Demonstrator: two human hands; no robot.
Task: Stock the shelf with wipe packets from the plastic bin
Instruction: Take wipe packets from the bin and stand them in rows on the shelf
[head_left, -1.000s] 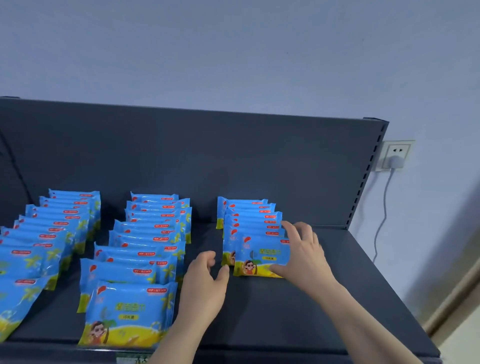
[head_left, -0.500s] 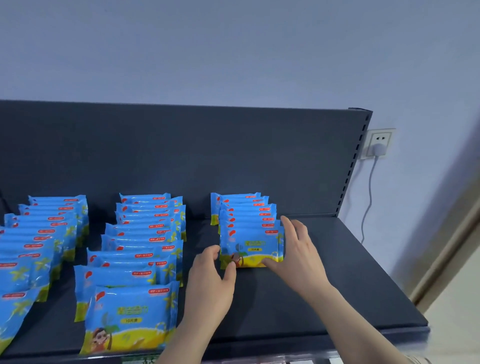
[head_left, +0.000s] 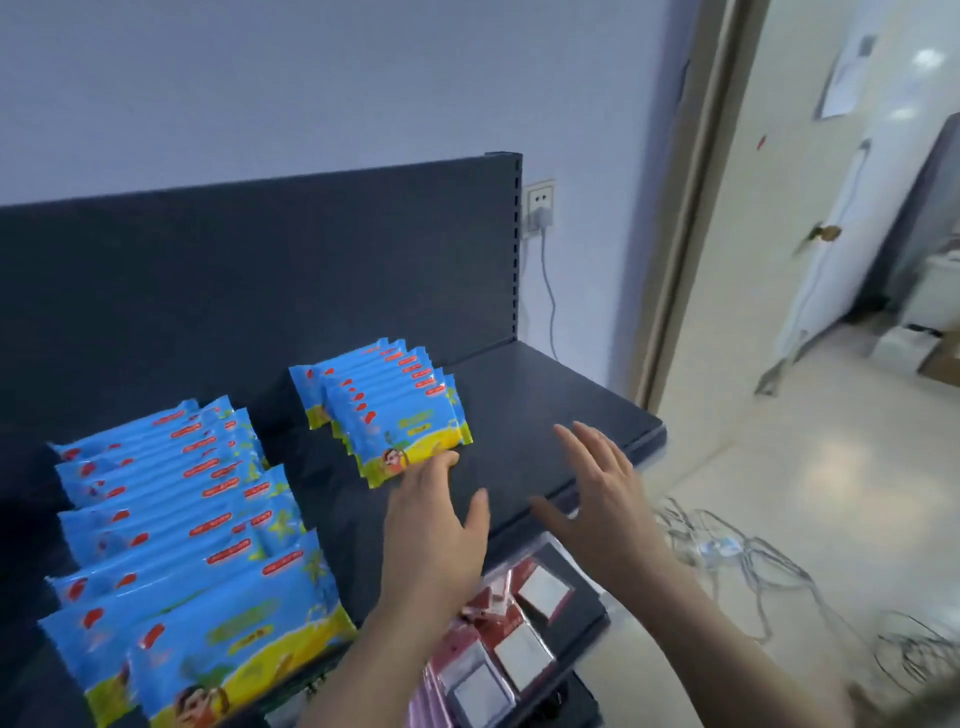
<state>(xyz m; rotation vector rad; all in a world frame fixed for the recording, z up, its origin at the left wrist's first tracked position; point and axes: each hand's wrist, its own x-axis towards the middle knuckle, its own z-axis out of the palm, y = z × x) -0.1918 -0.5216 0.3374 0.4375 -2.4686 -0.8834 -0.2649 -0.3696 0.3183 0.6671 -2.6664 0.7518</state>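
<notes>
Nearest, below the shelf edge, a lower tier holds red-and-silver packaged goods (head_left: 511, 644), which are no part of this job. On the dark shelf (head_left: 561, 415), the near-left row of wipe packets (head_left: 208, 571) stands overlapped front to back, and that is the pattern to match. The left hand (head_left: 436, 535) has fairly straight fingers, with the tips touching the lower edge of the front packet (head_left: 410, 441) of the right-hand row (head_left: 363, 395); it pinches nothing. The right hand (head_left: 597, 493) hovers just right of that row over bare shelf, fingers spread and holding nothing. The step looks to be squaring up this shorter row. To do it well, push low on the front packet with flat fingertips, so the soft wrapper slides back against its neighbours rather than buckling or tipping. Bringing the right palm against the row's right side would likely keep the packets from fanning out. Bare shelf lies in front of this row, so more packets probably belong here. The plastic bin is not in view. Farther back, the row's rear packets stand close to the dark back panel (head_left: 260, 286), and beyond its right edge is a wall socket (head_left: 540, 200) with a plug in it.
</notes>
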